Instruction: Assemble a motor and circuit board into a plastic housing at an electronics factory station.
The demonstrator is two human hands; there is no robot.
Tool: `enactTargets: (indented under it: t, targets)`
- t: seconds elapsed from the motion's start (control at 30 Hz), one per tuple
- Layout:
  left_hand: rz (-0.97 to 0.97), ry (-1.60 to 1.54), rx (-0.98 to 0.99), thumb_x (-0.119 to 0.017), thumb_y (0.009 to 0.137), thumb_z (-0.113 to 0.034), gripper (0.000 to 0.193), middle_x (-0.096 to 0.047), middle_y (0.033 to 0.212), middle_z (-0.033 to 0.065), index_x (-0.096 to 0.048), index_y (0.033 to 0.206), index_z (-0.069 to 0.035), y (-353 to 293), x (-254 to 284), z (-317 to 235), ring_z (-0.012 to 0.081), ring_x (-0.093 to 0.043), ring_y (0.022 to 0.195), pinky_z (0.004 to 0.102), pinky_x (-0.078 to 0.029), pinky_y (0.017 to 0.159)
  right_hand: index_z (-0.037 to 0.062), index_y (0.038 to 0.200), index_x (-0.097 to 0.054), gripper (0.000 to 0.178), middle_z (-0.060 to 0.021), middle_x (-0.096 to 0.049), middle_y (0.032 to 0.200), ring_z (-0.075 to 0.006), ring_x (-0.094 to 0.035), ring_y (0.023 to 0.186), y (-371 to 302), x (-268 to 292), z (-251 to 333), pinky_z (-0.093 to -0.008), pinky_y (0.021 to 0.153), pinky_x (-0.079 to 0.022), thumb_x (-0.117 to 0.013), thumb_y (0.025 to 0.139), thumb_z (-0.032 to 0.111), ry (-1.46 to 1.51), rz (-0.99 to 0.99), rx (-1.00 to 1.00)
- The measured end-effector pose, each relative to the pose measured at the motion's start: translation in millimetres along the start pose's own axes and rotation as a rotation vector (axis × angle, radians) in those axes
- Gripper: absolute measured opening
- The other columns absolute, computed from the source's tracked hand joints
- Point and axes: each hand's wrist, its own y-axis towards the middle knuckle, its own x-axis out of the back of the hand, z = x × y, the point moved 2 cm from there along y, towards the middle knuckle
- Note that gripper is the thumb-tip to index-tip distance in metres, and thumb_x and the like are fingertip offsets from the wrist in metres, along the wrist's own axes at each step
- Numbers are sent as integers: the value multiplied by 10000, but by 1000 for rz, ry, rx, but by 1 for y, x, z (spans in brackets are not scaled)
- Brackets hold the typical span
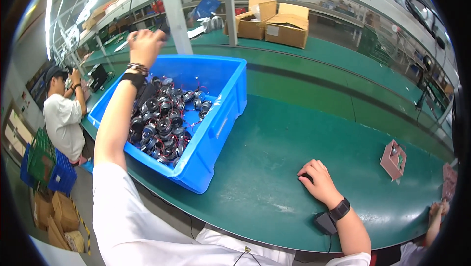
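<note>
Apparently, the small black part (307, 177) sits in the grasp of the right hand (320, 183) at the green tabletop (267, 138), well right of the blue bin (208, 151), its long axis hidden; the left hand (145, 45), raised near the bin's far rim, is nearer the heaped parts (164, 121), its grip impossible to tell.
</note>
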Motion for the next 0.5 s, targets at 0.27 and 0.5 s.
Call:
enactTargets:
  t: [0.27, 0.5]
  targets:
    - [209, -1545, 114, -678, 775, -96, 190, -554, 865, 39, -532, 881, -38, -31, 205, -97, 123, -534, 866, 229, -398, 724, 66, 873, -596, 77, -70, -544, 880, -256, -524, 861, -12, -4, 4, -347, 780, -424, -629, 806, 86, 66, -3, 17]
    - [710, -2025, -292, -733, 753, -143, 200, -581, 863, 34, -568, 848, -81, -149, 224, -222, 238, -561, 853, 325, -407, 788, 55, 970, -575, 147, -78, -567, 869, -226, -568, 798, -8, -7, 34, -344, 711, -458, -608, 834, 99, 377, 79, 64]
